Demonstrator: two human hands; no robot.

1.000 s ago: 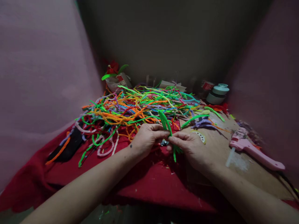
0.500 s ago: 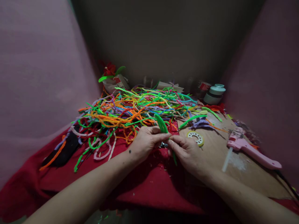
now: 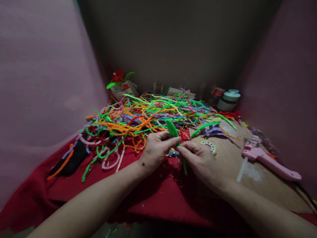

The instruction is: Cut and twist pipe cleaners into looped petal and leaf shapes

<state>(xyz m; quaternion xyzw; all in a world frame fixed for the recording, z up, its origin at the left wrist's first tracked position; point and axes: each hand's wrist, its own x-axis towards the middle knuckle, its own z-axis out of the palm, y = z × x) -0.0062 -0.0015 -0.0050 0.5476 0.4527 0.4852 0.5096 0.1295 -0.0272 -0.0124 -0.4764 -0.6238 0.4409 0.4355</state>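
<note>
Between my two hands is a green pipe cleaner leaf, its flat blade pointing up and away, its thin stem hanging below my fingers. My left hand pinches the base of the blade between thumb and forefinger. Close beside it, my right hand is closed on the stem, the thumb and fingertip nearly touching the left thumb. Just under the fingers, on the red cloth, lies a small metal object, perhaps a sharpener or blade; its kind is unclear.
A tangled heap of coloured pipe cleaners spreads beyond my hands. On the brown board at right lie a pink glue gun and a yellow-rimmed ring with holes. A lidded jar stands behind; a black item lies left.
The leaf's blade has turned slightly and looks flatter in my fingers. More of the metal object shows beneath my hands. The whole view has shifted a little.
</note>
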